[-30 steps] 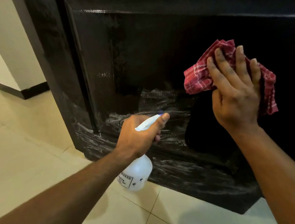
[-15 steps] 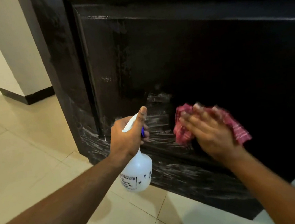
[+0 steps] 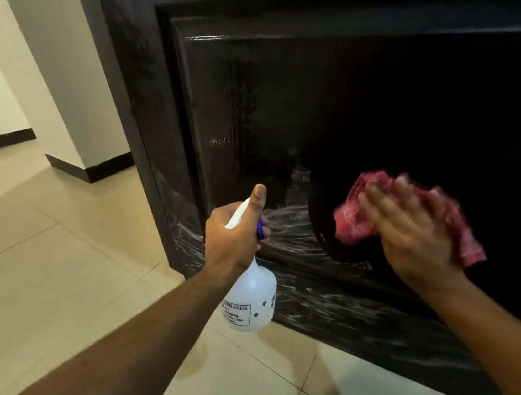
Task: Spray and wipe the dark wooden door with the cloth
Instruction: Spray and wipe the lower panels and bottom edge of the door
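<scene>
Cloth (image 3: pixel 353 218) – red, crumpled – sits against the lower panel of the door (image 3: pixel 372 101), pressed there by the right hand (image 3: pixel 411 237), its fingers (image 3: pixel 385 211) straight, spread and blurred. The left hand (image 3: pixel 231 237) grips the bottle (image 3: pixel 251 297) by its neck – thumb (image 3: pixel 258 194) up along the white spray head, beside whitish streaks (image 3: pixel 289 226) on the door. Pale tiled floor (image 3: pixel 48 272) lies below.

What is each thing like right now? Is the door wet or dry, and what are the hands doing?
door: whitish wet-looking streaks low down, a dark patch beside the cloth.
cloth: crumpled, pressed against the door.
spray bottle: held with its nozzle towards the door; how full, cannot tell.
left hand: grips the spray bottle, thumb on top.
right hand: blurred, straight fingers press the cloth.
</scene>
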